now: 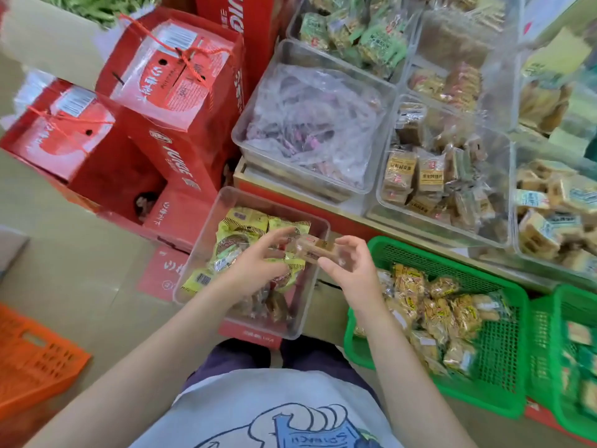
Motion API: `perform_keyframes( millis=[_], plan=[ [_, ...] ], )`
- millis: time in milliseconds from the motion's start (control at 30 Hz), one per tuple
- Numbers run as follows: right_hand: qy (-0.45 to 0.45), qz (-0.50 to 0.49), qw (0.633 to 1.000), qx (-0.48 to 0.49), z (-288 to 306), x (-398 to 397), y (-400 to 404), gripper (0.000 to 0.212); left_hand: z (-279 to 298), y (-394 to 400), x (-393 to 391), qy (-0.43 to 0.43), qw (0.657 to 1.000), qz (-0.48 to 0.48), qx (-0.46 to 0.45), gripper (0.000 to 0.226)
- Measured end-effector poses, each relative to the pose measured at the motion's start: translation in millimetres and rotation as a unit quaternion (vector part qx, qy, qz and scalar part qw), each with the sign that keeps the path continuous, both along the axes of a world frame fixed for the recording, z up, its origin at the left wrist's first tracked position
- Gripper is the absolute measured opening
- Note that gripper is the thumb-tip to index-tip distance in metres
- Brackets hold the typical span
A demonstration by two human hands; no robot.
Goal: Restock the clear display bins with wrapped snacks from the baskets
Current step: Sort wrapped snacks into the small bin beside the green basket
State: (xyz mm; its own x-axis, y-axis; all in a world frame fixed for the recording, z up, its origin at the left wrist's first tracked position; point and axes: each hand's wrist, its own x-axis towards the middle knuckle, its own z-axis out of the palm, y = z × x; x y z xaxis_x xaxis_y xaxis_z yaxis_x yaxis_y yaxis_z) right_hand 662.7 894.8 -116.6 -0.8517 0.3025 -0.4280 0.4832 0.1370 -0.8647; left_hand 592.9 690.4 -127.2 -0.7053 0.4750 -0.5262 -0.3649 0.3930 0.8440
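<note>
Stacked red gift cartons (155, 124) on a beige tiled floor (80, 286), beside an orange crate (32, 360) and a red-and-gold display counter (290, 185), under soft, even light.

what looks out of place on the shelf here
One shelf bin holds only a crumpled clear bag of pinkish packets, not loose snacks like the other bins. A clear bin of yellow-wrapped snacks sits on the floor rather than the shelf. Both hands, left and right, hold one brown packet above it.
</note>
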Motion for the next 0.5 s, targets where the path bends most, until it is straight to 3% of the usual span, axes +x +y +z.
perform_keyframes(
  millis=[100,200,300,367,467,500],
  plan=[
    [-0.05,-0.048,0.986,-0.155,15.4,-12.6,6.7,0.022,27.0,27.2,-11.9,0.003,0.999,0.002,0.043,0.053],
    [-0.124,-0.093,0.962,-0.226,30.6,-23.4,15.8,0.043,42.2,51.6,-23.4,0.003,0.999,0.003,0.034,0.026],
    [-0.16,-0.081,0.965,-0.193,44.0,-26.8,30.7,0.062,47.1,74.0,-30.0,-0.022,0.999,0.033,0.036,0.027],
    [-0.156,-0.087,0.972,-0.154,49.0,-27.9,40.6,0.06,49.7,87.3,-33.0,-0.042,0.997,0.049,0.04,0.029],
    [-0.083,-0.067,0.994,-0.032,51.5,-23.6,62.0,0.044,52.7,107.7,-36.4,-0.051,0.997,0.05,0.035,0.029],
    [-0.046,-0.029,0.998,0.022,52.6,-20.2,70.5,0.05,53.0,115.6,-38.0,-0.054,0.996,0.056,0.035,0.029]
  ],
)
